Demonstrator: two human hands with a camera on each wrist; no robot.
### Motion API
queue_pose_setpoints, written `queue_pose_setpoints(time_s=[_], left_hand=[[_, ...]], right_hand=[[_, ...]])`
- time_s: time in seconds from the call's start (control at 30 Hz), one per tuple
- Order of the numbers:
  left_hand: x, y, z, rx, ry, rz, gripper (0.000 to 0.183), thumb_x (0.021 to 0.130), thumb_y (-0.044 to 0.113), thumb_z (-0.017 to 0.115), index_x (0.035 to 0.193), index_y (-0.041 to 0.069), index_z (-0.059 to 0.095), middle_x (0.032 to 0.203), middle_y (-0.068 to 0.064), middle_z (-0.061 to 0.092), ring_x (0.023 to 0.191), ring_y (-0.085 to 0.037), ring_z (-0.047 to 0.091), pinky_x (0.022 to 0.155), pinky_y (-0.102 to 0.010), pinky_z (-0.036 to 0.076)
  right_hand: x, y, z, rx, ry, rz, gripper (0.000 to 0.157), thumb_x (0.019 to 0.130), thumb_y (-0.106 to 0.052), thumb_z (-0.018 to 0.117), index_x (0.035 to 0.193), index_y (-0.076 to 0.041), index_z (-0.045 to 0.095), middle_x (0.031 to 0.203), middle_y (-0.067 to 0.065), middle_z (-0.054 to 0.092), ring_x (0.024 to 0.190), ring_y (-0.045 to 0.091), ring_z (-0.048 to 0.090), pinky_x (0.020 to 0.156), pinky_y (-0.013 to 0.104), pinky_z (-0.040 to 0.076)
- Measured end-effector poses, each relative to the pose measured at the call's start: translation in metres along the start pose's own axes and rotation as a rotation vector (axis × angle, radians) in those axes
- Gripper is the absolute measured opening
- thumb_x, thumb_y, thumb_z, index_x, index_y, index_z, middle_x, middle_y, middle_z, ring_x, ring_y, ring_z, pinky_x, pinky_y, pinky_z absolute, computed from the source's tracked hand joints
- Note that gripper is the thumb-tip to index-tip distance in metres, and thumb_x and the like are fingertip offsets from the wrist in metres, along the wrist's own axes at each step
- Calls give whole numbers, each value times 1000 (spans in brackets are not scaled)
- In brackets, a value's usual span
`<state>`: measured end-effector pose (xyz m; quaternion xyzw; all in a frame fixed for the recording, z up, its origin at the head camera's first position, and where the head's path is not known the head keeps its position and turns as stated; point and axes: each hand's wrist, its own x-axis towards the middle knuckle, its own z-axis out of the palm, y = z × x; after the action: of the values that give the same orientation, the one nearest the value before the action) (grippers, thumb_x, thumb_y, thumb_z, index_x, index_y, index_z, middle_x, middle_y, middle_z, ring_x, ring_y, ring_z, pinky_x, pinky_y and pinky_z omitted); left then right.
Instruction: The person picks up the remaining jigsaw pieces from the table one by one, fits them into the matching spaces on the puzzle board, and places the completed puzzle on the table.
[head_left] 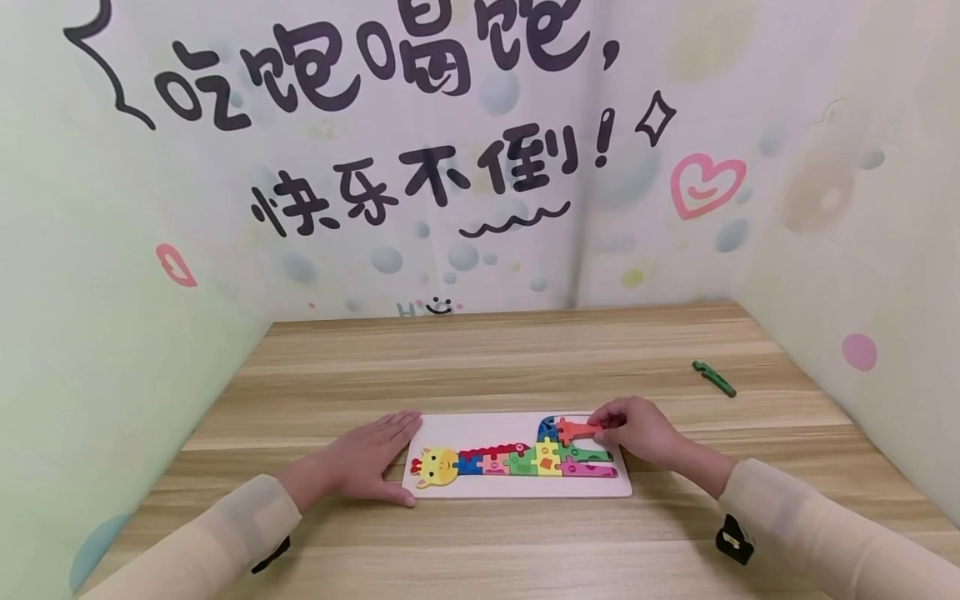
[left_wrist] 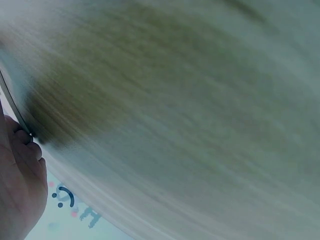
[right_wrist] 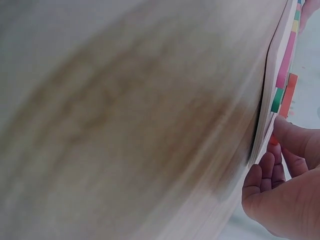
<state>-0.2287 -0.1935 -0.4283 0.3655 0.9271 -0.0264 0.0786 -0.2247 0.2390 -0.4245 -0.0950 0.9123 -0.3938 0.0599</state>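
A white puzzle board [head_left: 480, 429] lies on the table, with colourful giraffe pieces on it, from the yellow head [head_left: 438, 467] at the left to the legs at the right. My left hand [head_left: 367, 458] rests at the board's left edge, fingers straight and thumb apart. With thumb and fingers my right hand [head_left: 637, 432] pinches an orange puzzle piece [head_left: 574, 431] over the board's upper right part. In the right wrist view that orange piece [right_wrist: 288, 95] sits tilted and higher than the green leg piece [right_wrist: 277, 100]. Its far end is hidden by my fingers.
A loose green puzzle piece [head_left: 714, 378] lies on the wooden table [head_left: 487, 358], behind and right of the board. A patterned wall sheet [head_left: 480, 250] with writing stands along the table's back edge, and light walls flank both sides.
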Motion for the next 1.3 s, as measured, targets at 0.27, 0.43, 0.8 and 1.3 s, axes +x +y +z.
queue_pose_setpoints(time_s=[0.27,0.43,0.8,1.3], left_hand=[[0,0,0,-6,1,0,118,74,87,43,155,5,18,161,-8,16,147,-21,13,116,-39,17],[0,0,0,-7,-2,-3,118,74,87,43,155,5,18,161,-7,15,147,-21,13,117,-38,17],[0,0,-1,-11,-6,-2,118,74,86,44,155,5,18,161,-8,16,147,-21,13,117,-39,17],[0,0,-1,-16,0,2,118,74,86,44,155,4,19,161,-8,16,147,-21,13,116,-38,17]], right_hand=[[-1,-1,2,0,-16,0,14,85,-3,74,99,-5,73,84,3,59,79,21,50,66,31,45],[-1,-1,2,5,-18,3,15,85,-2,73,99,-5,73,84,3,59,79,21,50,66,31,46],[-2,0,1,34,-13,10,17,84,-3,75,100,-4,72,85,4,60,79,21,51,66,29,47],[-1,0,-6,82,19,40,20,84,-3,74,104,-4,71,87,6,60,82,22,51,65,28,48]])
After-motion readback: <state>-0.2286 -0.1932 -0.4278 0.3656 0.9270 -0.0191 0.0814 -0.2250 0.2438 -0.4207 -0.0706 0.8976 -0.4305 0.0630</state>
